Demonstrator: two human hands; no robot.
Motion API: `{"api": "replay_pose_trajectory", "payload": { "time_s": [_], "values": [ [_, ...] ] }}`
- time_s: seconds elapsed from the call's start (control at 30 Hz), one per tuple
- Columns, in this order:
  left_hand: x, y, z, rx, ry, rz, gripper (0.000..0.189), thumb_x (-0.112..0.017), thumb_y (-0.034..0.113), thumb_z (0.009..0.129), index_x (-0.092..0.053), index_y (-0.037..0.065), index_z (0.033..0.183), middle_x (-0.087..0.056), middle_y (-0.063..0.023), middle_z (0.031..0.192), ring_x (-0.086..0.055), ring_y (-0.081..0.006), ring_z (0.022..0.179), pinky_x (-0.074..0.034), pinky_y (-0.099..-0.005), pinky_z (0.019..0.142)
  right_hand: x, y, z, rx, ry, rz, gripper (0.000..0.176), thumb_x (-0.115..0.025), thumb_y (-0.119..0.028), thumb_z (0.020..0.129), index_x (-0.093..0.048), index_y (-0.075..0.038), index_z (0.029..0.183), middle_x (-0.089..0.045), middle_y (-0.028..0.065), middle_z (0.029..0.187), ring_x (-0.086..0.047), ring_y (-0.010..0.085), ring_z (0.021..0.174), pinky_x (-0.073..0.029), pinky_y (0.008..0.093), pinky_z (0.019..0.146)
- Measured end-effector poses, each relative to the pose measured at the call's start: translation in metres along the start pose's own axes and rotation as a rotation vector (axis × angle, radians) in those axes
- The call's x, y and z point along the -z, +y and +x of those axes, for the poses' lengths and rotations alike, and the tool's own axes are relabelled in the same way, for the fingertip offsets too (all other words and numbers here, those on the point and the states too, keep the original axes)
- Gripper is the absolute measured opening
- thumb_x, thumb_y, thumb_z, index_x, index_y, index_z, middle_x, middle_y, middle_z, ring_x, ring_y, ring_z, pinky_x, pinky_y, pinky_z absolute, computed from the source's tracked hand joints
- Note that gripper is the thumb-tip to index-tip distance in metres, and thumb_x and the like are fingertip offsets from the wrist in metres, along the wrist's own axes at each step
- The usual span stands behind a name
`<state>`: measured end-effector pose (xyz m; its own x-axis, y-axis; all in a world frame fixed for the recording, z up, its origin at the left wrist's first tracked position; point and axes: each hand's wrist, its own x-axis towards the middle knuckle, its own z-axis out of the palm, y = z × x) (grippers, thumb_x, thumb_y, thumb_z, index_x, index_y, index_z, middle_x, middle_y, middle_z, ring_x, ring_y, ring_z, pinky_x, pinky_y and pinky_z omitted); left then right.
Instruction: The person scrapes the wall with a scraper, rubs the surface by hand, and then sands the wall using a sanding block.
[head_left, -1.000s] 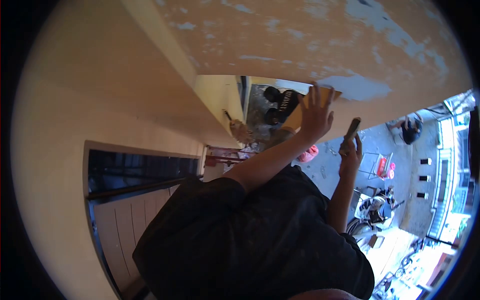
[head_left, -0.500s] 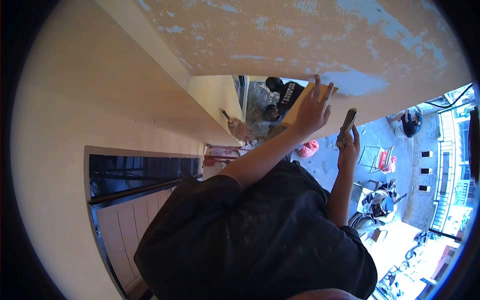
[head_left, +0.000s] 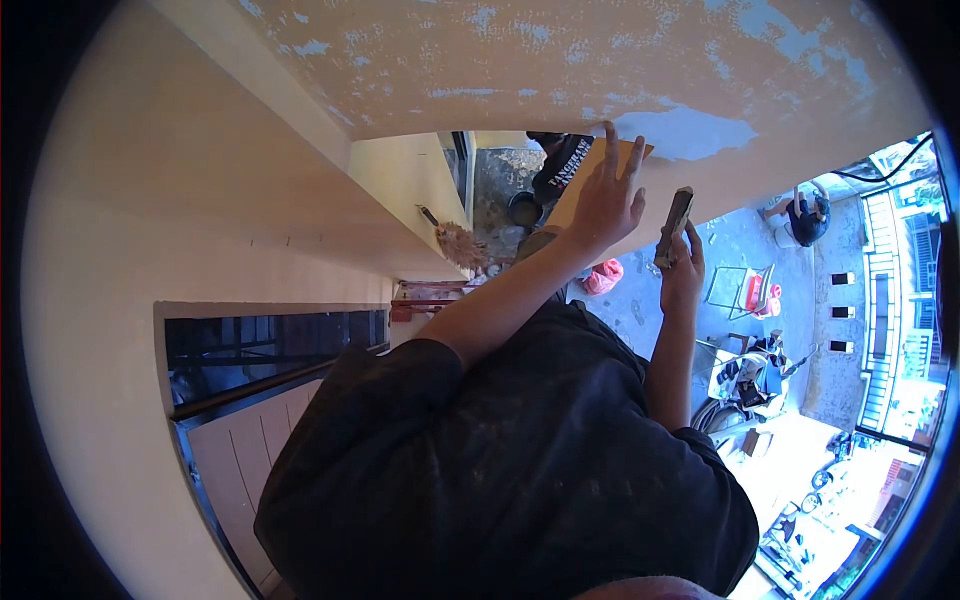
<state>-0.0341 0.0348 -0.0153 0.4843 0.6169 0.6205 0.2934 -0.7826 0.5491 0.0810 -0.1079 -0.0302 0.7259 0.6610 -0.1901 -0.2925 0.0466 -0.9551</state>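
Note:
My left hand is raised with its fingers spread. Its fingertips lie against or very near the orange-tan wall surface, beside a pale grey-white patch. My right hand grips a narrow, dark, block-like tool near its lower end; its exact kind does not show. That tool points upward and stands apart from the patch. More whitish smears mark the painted surface above both hands.
A feather duster hangs on the wall at left, above a shuttered door. Below are a person in a dark shirt, a bucket, a pink bag, a folding chair, a motorcycle and a seated person.
The whole view has shifted slightly, so most things sit further left and higher. My left hand stays spread by the patch, and my right hand keeps hold of the tool. The person below has bent differently.

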Motion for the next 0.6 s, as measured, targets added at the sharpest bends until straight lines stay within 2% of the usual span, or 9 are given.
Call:
{"api": "replay_pose_trajectory", "payload": {
  "time_s": [0.27, 0.37, 0.43, 0.6],
  "values": [
    [0.004, 0.0, 0.0, -0.006, -0.006, 0.017, 0.089, -0.068, 0.015, 0.079, -0.016, 0.007, 0.152, -0.004, -0.0415, 0.149, -0.048, -0.055, 0.117, -0.052, -0.0424, 0.089, 0.001, 0.001, -0.002, -0.017, -0.03, 0.038, 0.044, -0.058, -0.013, 0.095, -0.045, -0.006, 0.136, -0.065, 0.012, 0.109, -0.063, 0.015, 0.09, -0.049, 0.0271, 0.071],
    [0.007, 0.007, -0.001, 0.061, -0.07, -0.074, 0.088, -0.068, 0.014, 0.08, -0.017, 0.008, 0.152, -0.005, -0.042, 0.148, -0.044, -0.0549, 0.122, -0.051, -0.0427, 0.091, 0.002, 0.002, -0.004, -0.014, -0.031, 0.04, 0.044, -0.059, -0.012, 0.094, -0.045, -0.006, 0.136, -0.066, 0.0109, 0.107, -0.063, 0.0145, 0.09, -0.049, 0.0261, 0.071],
    [0.008, 0.013, -0.001, 0.02, -0.014, -0.117, 0.084, -0.066, 0.015, 0.082, -0.019, 0.009, 0.151, -0.008, -0.0389, 0.15, -0.04, -0.0528, 0.126, -0.05, -0.0431, 0.093, 0.004, 0.003, -0.003, -0.01, -0.024, 0.043, 0.044, -0.059, -0.012, 0.094, -0.046, -0.007, 0.136, -0.066, 0.0101, 0.106, -0.063, 0.0144, 0.089, -0.049, 0.0263, 0.071],
    [0.018, 0.027, 0.013, -0.1, -0.075, -0.257, 0.075, -0.063, 0.015, 0.085, -0.025, 0.009, 0.149, -0.019, -0.0308, 0.15, -0.039, -0.0492, 0.129, -0.05, -0.0434, 0.094, 0.013, 0.011, 0.001, 0.009, -0.009, 0.076, 0.047, -0.061, -0.013, 0.093, -0.046, -0.005, 0.137, -0.064, 0.0115, 0.108, -0.064, 0.0175, 0.092, -0.052, 0.0292, 0.075]
  ]
}}
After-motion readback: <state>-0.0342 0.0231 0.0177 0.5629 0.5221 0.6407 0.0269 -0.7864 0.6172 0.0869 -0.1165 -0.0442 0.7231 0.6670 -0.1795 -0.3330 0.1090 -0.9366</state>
